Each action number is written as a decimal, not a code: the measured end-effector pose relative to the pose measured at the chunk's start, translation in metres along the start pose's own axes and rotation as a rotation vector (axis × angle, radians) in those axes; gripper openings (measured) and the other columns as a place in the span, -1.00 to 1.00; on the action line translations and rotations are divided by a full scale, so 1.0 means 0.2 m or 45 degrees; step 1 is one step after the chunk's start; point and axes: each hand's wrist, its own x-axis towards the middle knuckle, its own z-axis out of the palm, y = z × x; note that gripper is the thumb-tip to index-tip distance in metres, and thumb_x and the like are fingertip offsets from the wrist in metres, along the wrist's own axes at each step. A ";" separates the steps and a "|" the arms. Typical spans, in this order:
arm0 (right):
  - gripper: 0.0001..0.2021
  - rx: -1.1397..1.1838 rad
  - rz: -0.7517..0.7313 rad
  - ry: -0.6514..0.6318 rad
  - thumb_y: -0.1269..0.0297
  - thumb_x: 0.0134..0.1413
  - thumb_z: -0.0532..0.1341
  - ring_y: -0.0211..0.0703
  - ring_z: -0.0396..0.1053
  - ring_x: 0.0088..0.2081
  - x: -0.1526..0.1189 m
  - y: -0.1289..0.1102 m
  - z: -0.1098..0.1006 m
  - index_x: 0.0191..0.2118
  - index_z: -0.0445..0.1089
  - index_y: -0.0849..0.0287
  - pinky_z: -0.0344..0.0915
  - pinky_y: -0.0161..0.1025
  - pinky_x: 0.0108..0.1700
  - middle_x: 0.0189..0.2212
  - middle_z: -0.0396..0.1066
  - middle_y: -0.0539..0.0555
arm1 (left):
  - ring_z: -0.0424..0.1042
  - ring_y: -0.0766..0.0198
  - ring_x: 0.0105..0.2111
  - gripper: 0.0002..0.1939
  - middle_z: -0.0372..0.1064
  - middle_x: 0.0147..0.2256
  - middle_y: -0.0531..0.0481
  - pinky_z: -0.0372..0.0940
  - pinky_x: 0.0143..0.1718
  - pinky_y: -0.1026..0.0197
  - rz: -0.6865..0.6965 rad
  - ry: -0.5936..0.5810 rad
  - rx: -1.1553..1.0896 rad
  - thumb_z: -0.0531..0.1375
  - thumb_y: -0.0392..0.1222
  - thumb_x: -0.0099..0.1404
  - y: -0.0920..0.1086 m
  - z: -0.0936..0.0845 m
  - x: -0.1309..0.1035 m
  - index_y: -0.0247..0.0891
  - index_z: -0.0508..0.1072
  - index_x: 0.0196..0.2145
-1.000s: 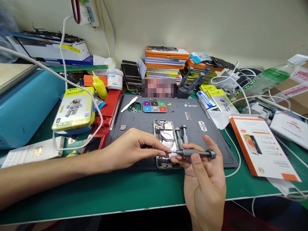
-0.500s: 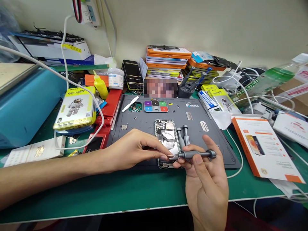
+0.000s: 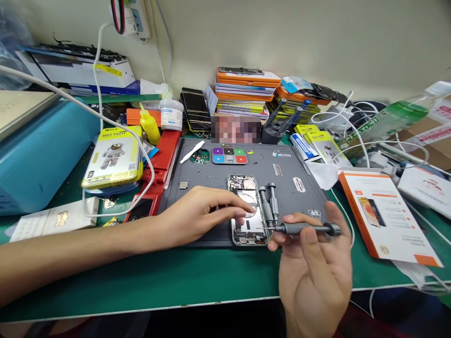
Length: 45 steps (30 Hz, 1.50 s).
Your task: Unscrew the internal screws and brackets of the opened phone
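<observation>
My right hand [image 3: 313,263] holds a grey precision screwdriver [image 3: 299,228] level between thumb and fingers, its thin tip pointing left. My left hand [image 3: 207,211] hovers over an opened phone [image 3: 248,227], its thumb and forefinger drawn together; whatever may be between them is too small to make out. The phone lies upright on a dark work mat [image 3: 225,183], its inner boards and a round coil showing, partly hidden by my left fingers. Two more grey screwdrivers [image 3: 269,204] lie along the phone's right edge, just behind the one in my hand.
On the mat are a coloured screw tray [image 3: 229,156], a white pry tool [image 3: 192,152] and small metal parts. Battery boxes [image 3: 113,157] and a red fixture [image 3: 160,164] stand left. A white-orange box [image 3: 389,218] and loose cables lie right. A screwdriver holder [image 3: 273,131] stands behind.
My right hand has moved right with the screwdriver, taking its tip away from my left fingers. My left fingertips have risen slightly over the phone, uncovering its lower part.
</observation>
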 end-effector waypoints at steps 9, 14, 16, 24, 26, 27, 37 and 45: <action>-0.27 -0.690 -0.838 -0.217 0.62 0.20 0.35 -0.06 0.64 -0.22 -0.03 0.08 -0.05 0.37 0.30 -0.17 0.64 -0.06 -0.21 -0.17 0.60 0.05 | 0.39 0.35 -0.39 -0.57 0.61 -0.31 0.13 0.26 -0.27 0.29 -0.198 0.060 -0.095 -0.02 0.04 0.70 0.03 -0.01 -0.01 -0.17 0.58 0.06; -0.33 -0.746 -0.831 -0.397 0.56 0.19 0.37 -0.04 0.64 -0.29 -0.01 0.09 -0.05 0.34 0.31 -0.07 0.68 0.01 -0.21 -0.24 0.64 0.06 | 0.36 0.36 -0.39 -0.56 0.57 -0.33 0.14 0.26 -0.25 0.29 -0.222 0.060 -0.167 -0.04 0.06 0.70 0.03 -0.01 -0.01 -0.17 0.58 -0.01; -0.33 -0.758 -0.827 -0.439 0.55 0.19 0.38 -0.03 0.65 -0.28 -0.01 0.09 -0.05 0.34 0.31 -0.05 0.70 0.03 -0.17 -0.20 0.65 0.09 | 0.36 0.36 -0.39 -0.56 0.57 -0.34 0.14 0.26 -0.26 0.29 -0.226 0.053 -0.177 -0.04 0.06 0.70 0.03 0.00 -0.01 -0.18 0.57 -0.02; -0.24 -0.875 -1.081 -0.609 0.55 0.25 0.35 -0.06 0.66 -0.23 0.04 0.12 -0.08 0.48 0.16 0.08 0.72 -0.01 -0.16 -0.16 0.63 0.14 | 0.38 0.40 -0.38 -0.58 0.55 -0.37 0.18 0.24 -0.25 0.31 -0.203 0.026 -0.142 -0.04 0.00 0.71 0.03 -0.01 -0.01 -0.18 0.57 -0.06; -0.24 -0.861 -1.067 -0.614 0.57 0.25 0.33 -0.07 0.66 -0.22 0.04 0.12 -0.07 0.48 0.17 0.07 0.72 0.02 -0.14 -0.16 0.61 0.13 | 0.38 0.41 -0.38 -0.58 0.55 -0.37 0.20 0.24 -0.23 0.32 -0.185 0.029 -0.132 -0.04 -0.01 0.71 0.03 -0.01 -0.01 -0.18 0.57 -0.06; -0.24 -0.861 -1.058 -0.614 0.58 0.24 0.33 -0.06 0.66 -0.23 0.04 0.12 -0.07 0.48 0.17 0.06 0.72 0.02 -0.14 -0.16 0.61 0.13 | 0.38 0.42 -0.38 -0.58 0.55 -0.37 0.20 0.24 -0.23 0.33 -0.178 0.028 -0.126 -0.04 -0.01 0.71 0.03 -0.01 -0.01 -0.18 0.57 -0.06; -0.29 -0.872 -1.200 -0.612 0.55 0.29 0.31 -0.03 0.67 -0.10 0.03 0.11 -0.07 0.49 0.19 0.17 0.69 -0.05 -0.09 0.09 0.62 0.24 | 0.37 0.42 -0.41 -0.61 0.54 -0.38 0.21 0.23 -0.22 0.33 -0.137 0.006 -0.045 -0.03 -0.09 0.71 0.03 -0.01 0.00 -0.20 0.57 -0.07; -0.28 -1.012 -1.322 -0.662 0.64 0.23 0.33 -0.08 0.66 -0.12 0.09 0.03 -0.04 0.45 0.27 0.17 0.65 -0.18 -0.14 0.07 0.65 0.16 | 0.46 0.40 -0.32 -0.62 0.55 -0.35 0.20 0.25 -0.21 0.32 -0.150 -0.010 -0.084 -0.02 -0.07 0.69 0.03 -0.01 -0.01 -0.19 0.56 -0.09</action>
